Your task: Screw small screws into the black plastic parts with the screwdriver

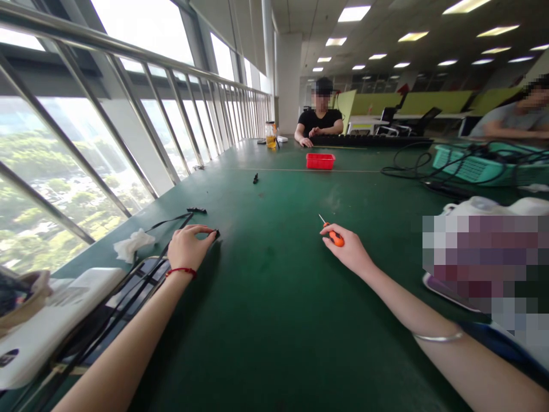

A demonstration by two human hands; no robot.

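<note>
My right hand (349, 249) is closed round the orange handle of a small screwdriver (333, 234), its thin metal tip pointing up and left over the green table (278, 297). My left hand (189, 247) rests on the table with fingers curled, pinching a small black part (217, 233) at its fingertips. A red string sits on that wrist. A thin black strap (171, 220) runs from a black clip (196, 210) past the left hand toward me.
A crumpled white tissue (132, 245) lies left of my left hand. A small black piece (255, 178) and a red tray (320, 161) sit further out. Cables and a teal basket (467, 166) are at right. A person sits at the far end. Railing and windows line the left.
</note>
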